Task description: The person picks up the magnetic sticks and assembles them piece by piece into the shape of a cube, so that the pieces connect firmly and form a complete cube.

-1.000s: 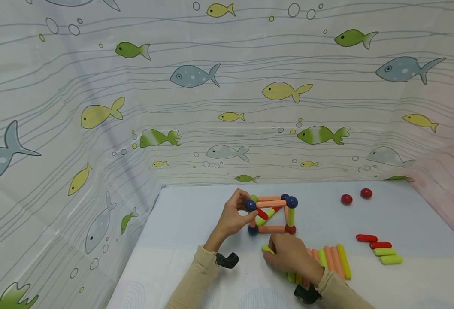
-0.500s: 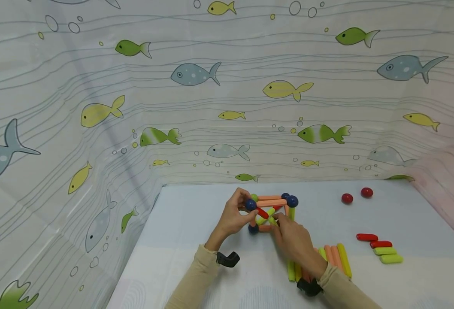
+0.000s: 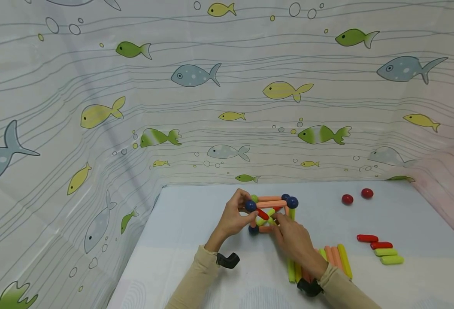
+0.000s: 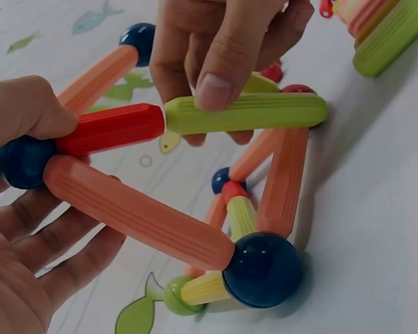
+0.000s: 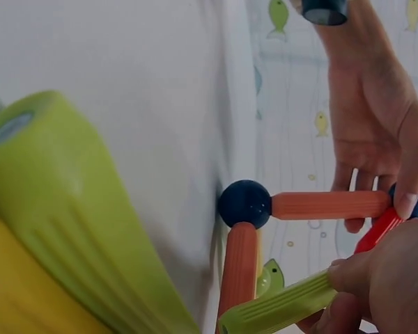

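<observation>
A boxy frame of orange magnetic rods (image 4: pixel 139 212) joined by blue balls (image 4: pixel 262 270) stands on the table. My left hand (image 3: pixel 232 216) steadies its upper left corner, pinching a short red rod (image 4: pixel 115 129) beside the corner's blue ball (image 4: pixel 24 161). Between thumb and fingers my right hand (image 3: pixel 296 240) pinches a lime-green rod (image 4: pixel 265 113). One end of this rod is right at the red rod's free end in the left wrist view; its other end overlaps a red ball (image 4: pixel 299 89). In the head view my right hand covers the frame's lower right corner.
A row of long orange, green and yellow rods (image 3: pixel 344 261) lies below my right forearm. Short red rods (image 3: pixel 367 238) and short green rods (image 3: pixel 391 260) lie at the right, with two red balls (image 3: pixel 347 199) farther back. A fish-printed sheet (image 3: pixel 227 98) rises behind the table.
My right hand has moved up from beside the rod row to the frame, bringing the green rod against the red one. My left hand keeps its hold at the corner.
</observation>
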`<state>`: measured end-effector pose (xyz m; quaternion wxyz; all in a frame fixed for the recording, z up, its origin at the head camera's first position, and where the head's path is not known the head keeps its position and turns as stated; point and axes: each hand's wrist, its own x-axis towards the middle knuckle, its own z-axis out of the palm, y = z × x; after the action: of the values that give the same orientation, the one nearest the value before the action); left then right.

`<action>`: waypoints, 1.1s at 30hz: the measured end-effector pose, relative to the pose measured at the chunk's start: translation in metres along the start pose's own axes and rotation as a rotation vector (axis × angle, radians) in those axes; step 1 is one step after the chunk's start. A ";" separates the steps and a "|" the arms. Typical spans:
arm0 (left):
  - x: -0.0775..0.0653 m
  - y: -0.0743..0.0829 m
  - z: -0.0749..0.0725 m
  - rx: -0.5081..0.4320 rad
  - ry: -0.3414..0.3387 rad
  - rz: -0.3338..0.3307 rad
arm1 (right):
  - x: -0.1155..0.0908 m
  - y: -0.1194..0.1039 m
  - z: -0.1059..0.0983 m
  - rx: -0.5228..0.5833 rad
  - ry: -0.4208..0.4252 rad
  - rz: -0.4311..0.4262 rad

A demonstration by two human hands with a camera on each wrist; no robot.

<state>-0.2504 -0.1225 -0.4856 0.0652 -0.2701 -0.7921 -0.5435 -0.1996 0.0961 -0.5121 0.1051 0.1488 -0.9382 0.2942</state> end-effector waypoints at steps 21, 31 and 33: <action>-0.002 -0.003 0.001 -0.007 -0.002 -0.010 | -0.005 -0.007 -0.018 0.237 -0.116 0.111; 0.000 -0.001 0.000 -0.012 -0.009 -0.035 | -0.003 -0.007 -0.029 0.176 -0.180 0.124; 0.000 -0.001 0.000 -0.013 -0.009 -0.036 | -0.004 -0.007 -0.030 0.148 -0.198 0.118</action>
<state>-0.2506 -0.1227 -0.4864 0.0503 -0.2586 -0.7937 -0.5484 -0.1901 0.1089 -0.4856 -0.0169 0.1290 -0.9269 0.3520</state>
